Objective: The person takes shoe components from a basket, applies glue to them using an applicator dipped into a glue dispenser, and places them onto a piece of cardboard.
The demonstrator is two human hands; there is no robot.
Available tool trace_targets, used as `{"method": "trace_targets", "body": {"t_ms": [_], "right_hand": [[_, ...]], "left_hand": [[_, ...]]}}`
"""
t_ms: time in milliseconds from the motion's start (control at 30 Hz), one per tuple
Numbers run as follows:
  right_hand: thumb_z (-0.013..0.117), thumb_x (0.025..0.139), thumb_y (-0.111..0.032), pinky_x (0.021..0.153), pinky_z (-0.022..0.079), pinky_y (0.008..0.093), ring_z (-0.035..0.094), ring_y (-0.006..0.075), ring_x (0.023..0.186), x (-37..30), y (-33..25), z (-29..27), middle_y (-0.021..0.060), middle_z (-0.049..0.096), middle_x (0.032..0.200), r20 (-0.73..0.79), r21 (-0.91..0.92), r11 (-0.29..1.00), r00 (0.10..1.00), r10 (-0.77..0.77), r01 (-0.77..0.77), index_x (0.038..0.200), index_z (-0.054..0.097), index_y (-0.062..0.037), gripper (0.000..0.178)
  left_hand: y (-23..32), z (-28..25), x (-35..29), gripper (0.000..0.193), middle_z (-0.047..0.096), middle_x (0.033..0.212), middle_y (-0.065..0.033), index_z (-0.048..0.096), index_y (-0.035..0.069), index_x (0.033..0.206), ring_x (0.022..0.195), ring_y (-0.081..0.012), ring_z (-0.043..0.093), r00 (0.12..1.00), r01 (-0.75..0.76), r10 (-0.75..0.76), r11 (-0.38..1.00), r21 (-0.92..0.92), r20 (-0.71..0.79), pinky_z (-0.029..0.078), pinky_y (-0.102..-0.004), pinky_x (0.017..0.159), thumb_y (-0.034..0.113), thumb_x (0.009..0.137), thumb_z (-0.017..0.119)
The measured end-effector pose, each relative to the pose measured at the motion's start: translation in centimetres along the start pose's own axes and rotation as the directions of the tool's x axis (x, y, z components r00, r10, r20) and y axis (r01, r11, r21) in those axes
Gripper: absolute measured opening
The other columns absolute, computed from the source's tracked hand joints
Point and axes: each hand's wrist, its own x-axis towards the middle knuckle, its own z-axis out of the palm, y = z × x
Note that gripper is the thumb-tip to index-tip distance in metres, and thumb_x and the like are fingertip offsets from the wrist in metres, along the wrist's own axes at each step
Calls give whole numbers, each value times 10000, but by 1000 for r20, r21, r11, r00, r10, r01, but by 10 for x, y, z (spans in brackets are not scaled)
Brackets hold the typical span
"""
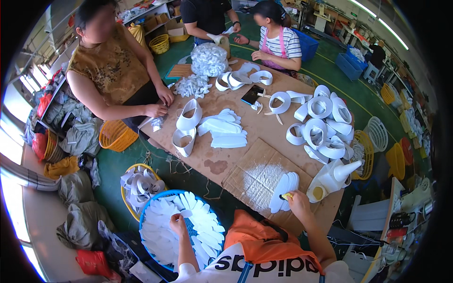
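My left hand [178, 224] is over a blue round basket [146, 235] full of white elongated pads. Its fingers are pinched on one white pad [186, 213]. My right hand [299, 204] grips a small yellow tool [286, 195] with a dark tip; its exact kind is hard to make out. That tip meets an overlapping stack of white pads [289, 181], fanned on a cardboard sheet [239, 175] smeared with white residue. Just right of the stack, a white plastic bottle [325, 181] with a long cone spout lies on its side.
White curved bands [317, 107] crowd the table's right side. More white pads [222, 125] and looped bands [188, 115] lie mid-table, near a phone [252, 94]. A person [113, 66] works at the left edge; others stand at the far end. Baskets [118, 136] flank the table.
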Motion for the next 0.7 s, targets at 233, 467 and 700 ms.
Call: {"method": "trace_targets", "body": {"t_ms": [233, 467, 700], "right_hand": [[572, 793, -118, 658, 461, 405, 586, 345, 739, -2, -2, 0, 160, 608, 813, 4, 2, 999, 999, 32, -32, 853, 635, -5, 142], [575, 791, -115, 653, 460, 403, 585, 344, 740, -1, -1, 2, 158, 606, 810, -21, 2, 1000, 1000, 19, -19, 851, 636, -12, 134], [572, 787, -108, 657, 462, 403, 588, 339, 743, -3, -3, 2, 152, 608, 815, -10, -5, 999, 999, 38, -38, 861, 640, -15, 137]], "left_hand": [[-9, 8, 5, 142, 635, 719, -131, 629, -14, 760, 662, -246, 594, 999, 16, -16, 1000, -1, 46, 465, -353, 661, 120, 715, 616], [0, 10, 2, 141, 635, 715, -127, 626, -17, 763, 659, -241, 592, 998, 25, -24, 999, -35, 52, 465, -346, 654, 117, 721, 609], [-3, 8, -1, 144, 628, 697, -126, 620, -19, 755, 624, -232, 586, 997, 18, -17, 1000, -21, 69, 463, -345, 627, 121, 723, 610]]}}
